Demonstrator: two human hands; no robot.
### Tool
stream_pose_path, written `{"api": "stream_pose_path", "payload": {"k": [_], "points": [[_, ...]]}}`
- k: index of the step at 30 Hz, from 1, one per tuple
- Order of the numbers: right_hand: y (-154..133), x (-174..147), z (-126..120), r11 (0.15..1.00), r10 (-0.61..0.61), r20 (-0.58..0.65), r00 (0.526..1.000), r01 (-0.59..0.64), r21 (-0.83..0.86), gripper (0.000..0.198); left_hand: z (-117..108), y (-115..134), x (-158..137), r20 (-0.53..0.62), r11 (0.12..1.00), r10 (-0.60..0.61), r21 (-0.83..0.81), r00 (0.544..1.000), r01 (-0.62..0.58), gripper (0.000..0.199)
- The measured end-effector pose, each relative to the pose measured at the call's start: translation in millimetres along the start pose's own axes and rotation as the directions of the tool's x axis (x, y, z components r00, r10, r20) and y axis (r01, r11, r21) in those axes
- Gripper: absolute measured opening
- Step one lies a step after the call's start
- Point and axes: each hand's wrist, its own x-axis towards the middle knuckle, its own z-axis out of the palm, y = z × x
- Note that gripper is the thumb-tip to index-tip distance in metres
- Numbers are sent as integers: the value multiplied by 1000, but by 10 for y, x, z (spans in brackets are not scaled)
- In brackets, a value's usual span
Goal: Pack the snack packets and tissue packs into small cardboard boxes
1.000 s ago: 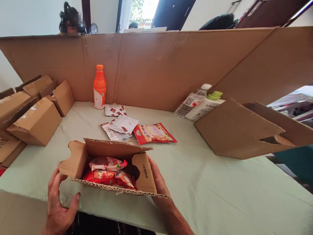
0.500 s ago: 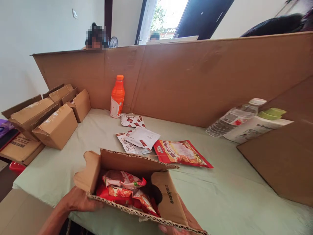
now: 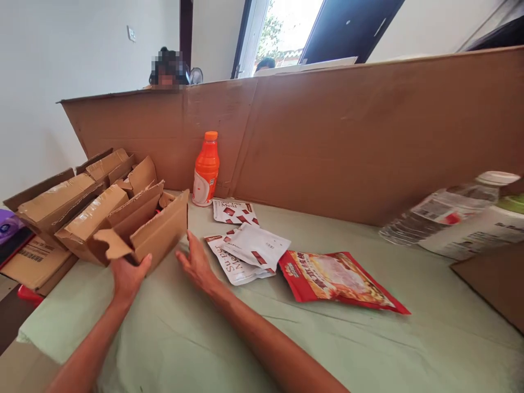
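An open cardboard box (image 3: 161, 232) stands at the left of the table, close against the row of other small boxes. A bit of red shows inside it; the rest of its contents is hidden by its walls. At its near left corner is my left hand (image 3: 127, 275), thumb along the front wall and the other fingers partly hidden behind the end. My right hand (image 3: 197, 263) is beside the box's right end, fingers stretched out and holding nothing. Just right of that hand lie white printed pouches (image 3: 245, 254), overlapping each other.
A red food packet (image 3: 341, 281) lies right of the pouches. An orange bottle (image 3: 206, 172) stands by the tall cardboard partition (image 3: 327, 142). Other small boxes (image 3: 57, 194) line the left. A clear bottle (image 3: 446, 210) leans at the right. People are behind the partition.
Both hands have carried the box from the front of the table left and back to the other boxes. My right hand has let go of it; the view has shifted slightly.
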Motion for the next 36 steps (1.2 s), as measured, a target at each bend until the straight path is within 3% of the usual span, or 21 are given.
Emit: {"api": "stream_pose_path", "payload": {"k": [4,7,9,14,18,26,29,36], "points": [[152,-175,170,993,-53,153,987,68,-93,67,716,-70,488,-44,1000,-26,4,999,26,80],[157,-254,120,990,-73,202,977,96,-107,62,1076,-152,522,27,1000,1,6,1000,-1,66],[119,-238,79,989,-68,224,972,96,-116,59,1185,-213,475,71,999,31,14,997,-32,60],[-9,-137,28,982,-63,296,953,113,-152,43,1177,-293,422,122,994,100,29,988,-104,52],[-62,-122,21,974,-72,297,952,131,-184,39,1091,-215,464,87,987,154,34,984,-157,59],[-94,-124,5,969,-94,297,950,156,-191,36,961,154,1088,-11,949,295,119,956,-291,78],[-85,-124,3,969,-88,308,947,152,-192,36,1000,222,1228,-5,929,334,167,942,-329,73],[-20,-143,30,969,-103,313,944,166,-184,36,992,218,1224,56,880,419,222,906,-420,56]]}}
